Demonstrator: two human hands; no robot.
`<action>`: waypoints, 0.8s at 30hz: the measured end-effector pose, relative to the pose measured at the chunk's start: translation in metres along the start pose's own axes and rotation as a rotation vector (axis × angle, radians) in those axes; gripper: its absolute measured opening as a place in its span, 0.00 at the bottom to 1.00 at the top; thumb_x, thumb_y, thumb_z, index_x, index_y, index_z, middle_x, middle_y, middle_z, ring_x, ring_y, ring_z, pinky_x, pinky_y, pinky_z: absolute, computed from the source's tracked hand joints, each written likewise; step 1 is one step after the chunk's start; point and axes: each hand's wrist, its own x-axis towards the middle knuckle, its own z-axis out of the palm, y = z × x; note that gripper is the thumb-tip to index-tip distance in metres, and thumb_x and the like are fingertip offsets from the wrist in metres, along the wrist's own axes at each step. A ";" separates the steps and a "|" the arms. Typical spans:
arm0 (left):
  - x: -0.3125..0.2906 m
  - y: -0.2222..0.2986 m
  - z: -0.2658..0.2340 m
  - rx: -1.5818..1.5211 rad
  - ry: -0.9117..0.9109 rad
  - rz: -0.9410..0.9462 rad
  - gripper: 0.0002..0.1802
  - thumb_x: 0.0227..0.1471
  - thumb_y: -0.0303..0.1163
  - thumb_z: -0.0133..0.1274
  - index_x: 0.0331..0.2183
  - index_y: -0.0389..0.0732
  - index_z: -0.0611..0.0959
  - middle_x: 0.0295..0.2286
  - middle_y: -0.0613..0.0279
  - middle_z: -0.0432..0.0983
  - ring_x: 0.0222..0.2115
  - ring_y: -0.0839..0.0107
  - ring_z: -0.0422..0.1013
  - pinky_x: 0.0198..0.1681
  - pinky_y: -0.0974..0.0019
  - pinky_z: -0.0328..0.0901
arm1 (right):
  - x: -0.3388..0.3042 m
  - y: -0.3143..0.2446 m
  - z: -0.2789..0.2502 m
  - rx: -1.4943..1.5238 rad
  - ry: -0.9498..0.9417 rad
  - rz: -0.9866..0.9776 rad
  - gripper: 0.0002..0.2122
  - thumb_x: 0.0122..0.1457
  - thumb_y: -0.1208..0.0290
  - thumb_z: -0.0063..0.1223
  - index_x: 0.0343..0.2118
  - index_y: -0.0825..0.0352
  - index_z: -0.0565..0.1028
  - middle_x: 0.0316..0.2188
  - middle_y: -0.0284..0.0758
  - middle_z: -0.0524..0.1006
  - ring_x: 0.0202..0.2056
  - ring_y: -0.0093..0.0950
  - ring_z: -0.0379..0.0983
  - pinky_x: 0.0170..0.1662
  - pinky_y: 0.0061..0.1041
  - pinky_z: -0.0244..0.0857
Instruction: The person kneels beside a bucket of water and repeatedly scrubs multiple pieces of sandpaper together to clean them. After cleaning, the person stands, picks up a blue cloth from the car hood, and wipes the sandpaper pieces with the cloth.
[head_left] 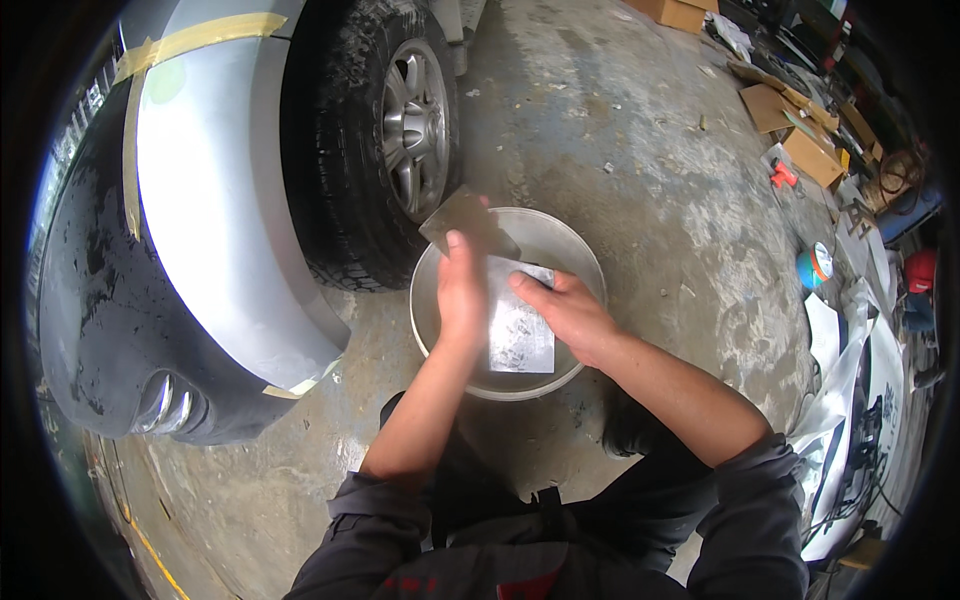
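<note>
My left hand point(462, 295) is closed on a dark grey-brown rectangular sheet point(462, 220), which looks like sandpaper; its edge is blurred by motion. In my right hand point(578, 318) is a pale silvery sheet point(522, 335) with dark smudges and a wet shine, pinched under the thumb. The two hands are close together, the pale sheet's edge beside my left hand. Both are above a round light-coloured basin point(588, 240) on the floor. What lies in the basin is mostly hidden by my hands and the sheets.
On the left stands a vehicle's silver-and-black body panel point(215, 180) edged with masking tape point(205, 35). Its tyre point(350, 150) is right beside the basin. Cardboard boxes point(810, 155), a blue-and-orange tub point(815, 265) and white plastic sheeting point(835, 440) line the right side of the concrete floor.
</note>
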 end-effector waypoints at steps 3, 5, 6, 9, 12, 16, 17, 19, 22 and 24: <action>-0.009 -0.010 -0.006 -0.183 0.127 -0.291 0.40 0.69 0.63 0.33 0.56 0.36 0.77 0.52 0.55 0.76 0.50 0.67 0.72 0.58 0.62 0.64 | 0.006 -0.001 -0.007 0.031 0.086 0.031 0.21 0.65 0.56 0.60 0.50 0.70 0.78 0.43 0.35 0.82 0.40 0.22 0.77 0.44 0.27 0.71; -0.015 -0.014 -0.015 -0.258 -0.007 -0.272 0.33 0.70 0.57 0.38 0.58 0.38 0.73 0.52 0.56 0.76 0.52 0.65 0.73 0.58 0.56 0.65 | 0.012 -0.006 -0.016 0.010 0.167 -0.031 0.20 0.64 0.56 0.61 0.49 0.69 0.78 0.41 0.34 0.82 0.38 0.22 0.77 0.42 0.26 0.71; -0.017 -0.012 -0.023 -0.339 -0.100 -0.252 0.32 0.69 0.55 0.41 0.59 0.37 0.71 0.54 0.56 0.75 0.53 0.63 0.73 0.60 0.53 0.64 | 0.015 -0.014 -0.028 0.006 0.130 -0.131 0.19 0.64 0.56 0.61 0.47 0.68 0.80 0.37 0.33 0.83 0.35 0.22 0.76 0.40 0.26 0.71; -0.017 -0.002 -0.043 -0.483 -0.254 -0.353 0.30 0.69 0.47 0.46 0.63 0.39 0.67 0.54 0.54 0.75 0.49 0.60 0.76 0.58 0.51 0.68 | 0.019 -0.038 -0.066 -0.188 0.135 -0.291 0.16 0.66 0.62 0.59 0.47 0.72 0.80 0.38 0.34 0.84 0.38 0.21 0.78 0.44 0.27 0.72; -0.012 0.013 -0.054 -0.108 -0.257 -0.676 0.28 0.67 0.44 0.51 0.62 0.40 0.71 0.52 0.55 0.76 0.45 0.65 0.78 0.52 0.59 0.73 | 0.018 -0.052 -0.081 -0.442 0.044 -0.223 0.16 0.66 0.63 0.58 0.47 0.71 0.81 0.38 0.34 0.85 0.38 0.22 0.79 0.44 0.28 0.72; -0.011 0.009 -0.040 0.323 -0.574 -0.411 0.21 0.66 0.31 0.55 0.58 0.37 0.75 0.49 0.65 0.77 0.44 0.79 0.72 0.51 0.69 0.69 | 0.014 -0.053 -0.068 -0.581 -0.006 -0.258 0.15 0.66 0.63 0.58 0.47 0.69 0.82 0.38 0.34 0.85 0.38 0.22 0.79 0.44 0.28 0.72; -0.014 0.004 -0.035 0.374 -0.553 -0.342 0.20 0.66 0.30 0.54 0.57 0.37 0.75 0.49 0.66 0.77 0.45 0.79 0.72 0.51 0.70 0.68 | 0.014 -0.052 -0.064 -0.564 0.019 -0.273 0.15 0.66 0.63 0.57 0.47 0.68 0.82 0.38 0.34 0.85 0.38 0.22 0.79 0.44 0.28 0.72; -0.020 -0.007 -0.028 0.409 -0.455 -0.256 0.23 0.66 0.33 0.53 0.59 0.34 0.73 0.52 0.60 0.75 0.50 0.73 0.70 0.55 0.67 0.65 | 0.015 -0.051 -0.055 -0.320 0.157 -0.297 0.14 0.67 0.63 0.57 0.46 0.70 0.82 0.37 0.33 0.85 0.36 0.21 0.78 0.43 0.27 0.72; -0.026 -0.021 -0.021 0.288 -0.232 -0.268 0.35 0.66 0.42 0.54 0.62 0.24 0.67 0.60 0.44 0.69 0.62 0.59 0.64 0.65 0.60 0.57 | 0.014 -0.049 -0.047 -0.018 0.265 -0.370 0.14 0.68 0.64 0.56 0.44 0.72 0.82 0.36 0.32 0.84 0.35 0.20 0.77 0.41 0.26 0.71; -0.027 -0.026 -0.019 0.285 -0.239 -0.230 0.36 0.66 0.42 0.53 0.62 0.24 0.66 0.60 0.43 0.68 0.62 0.59 0.63 0.66 0.61 0.56 | 0.012 -0.045 -0.040 -0.027 0.264 -0.305 0.14 0.68 0.65 0.56 0.44 0.72 0.81 0.36 0.32 0.84 0.35 0.20 0.77 0.42 0.26 0.71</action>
